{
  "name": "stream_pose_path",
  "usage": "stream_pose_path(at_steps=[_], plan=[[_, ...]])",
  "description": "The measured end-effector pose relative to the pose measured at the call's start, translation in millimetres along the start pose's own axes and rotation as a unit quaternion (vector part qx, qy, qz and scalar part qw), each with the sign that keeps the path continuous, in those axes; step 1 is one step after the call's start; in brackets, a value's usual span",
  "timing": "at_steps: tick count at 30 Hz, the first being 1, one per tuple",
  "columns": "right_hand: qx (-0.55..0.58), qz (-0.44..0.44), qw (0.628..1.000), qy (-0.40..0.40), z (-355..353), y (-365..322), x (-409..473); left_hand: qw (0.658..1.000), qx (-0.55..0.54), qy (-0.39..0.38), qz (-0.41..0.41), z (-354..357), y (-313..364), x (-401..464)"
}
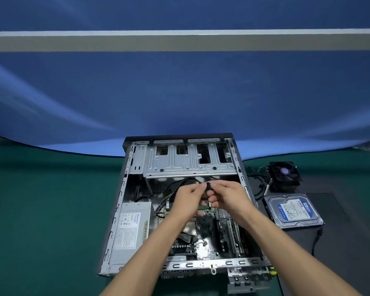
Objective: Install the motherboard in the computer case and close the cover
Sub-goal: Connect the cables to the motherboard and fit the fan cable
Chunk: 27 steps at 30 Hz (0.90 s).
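Observation:
An open computer case [115, 210] lies flat on the green mat, with no cover on it. The motherboard [205, 238] sits inside, in the case's lower right part, partly hidden by my forearms. My left hand [187, 199] and my right hand [229, 197] meet above the board, just below the silver drive cage [188, 161]. Both pinch a small black cable connector [208, 186] between their fingertips. Dark cables run from behind the hands into the case.
A grey power supply [130, 229] fills the case's lower left. To the right of the case lie a black cooler fan [284, 174], a blue-labelled hard drive [294, 210] and a large dark panel [338, 242] with a loose black cable [315, 242].

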State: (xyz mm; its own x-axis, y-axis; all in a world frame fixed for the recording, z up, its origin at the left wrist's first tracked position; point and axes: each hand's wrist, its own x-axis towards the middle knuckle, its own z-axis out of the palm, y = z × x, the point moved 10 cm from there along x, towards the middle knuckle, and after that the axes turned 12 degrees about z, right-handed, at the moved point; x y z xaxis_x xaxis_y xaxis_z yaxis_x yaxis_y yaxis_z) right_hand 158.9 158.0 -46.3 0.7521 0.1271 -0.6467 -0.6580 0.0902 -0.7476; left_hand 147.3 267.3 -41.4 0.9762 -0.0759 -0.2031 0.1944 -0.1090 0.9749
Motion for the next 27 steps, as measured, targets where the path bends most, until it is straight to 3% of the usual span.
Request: stream_pose_path(at_steps=[7,12,15,20,27], plan=[[0.094,0.069,0.993,0.005,-18,17,-12,0.985,-0.148,0.086,0.008,20,-12,-8],[0.055,0.097,0.994,0.02,-39,22,-11,0.986,-0.154,0.063,0.017,33,-13,-3],[-0.025,0.106,0.994,0.027,-45,22,-9,0.99,-0.117,0.081,0.019,32,-17,6],[-0.11,0.003,0.986,0.123,-74,-16,-4,0.989,-0.069,0.126,-0.025,30,-41,24],[-0.256,-0.088,0.916,0.295,-110,-68,25,0.982,-0.107,0.122,-0.097,44,-68,43]])
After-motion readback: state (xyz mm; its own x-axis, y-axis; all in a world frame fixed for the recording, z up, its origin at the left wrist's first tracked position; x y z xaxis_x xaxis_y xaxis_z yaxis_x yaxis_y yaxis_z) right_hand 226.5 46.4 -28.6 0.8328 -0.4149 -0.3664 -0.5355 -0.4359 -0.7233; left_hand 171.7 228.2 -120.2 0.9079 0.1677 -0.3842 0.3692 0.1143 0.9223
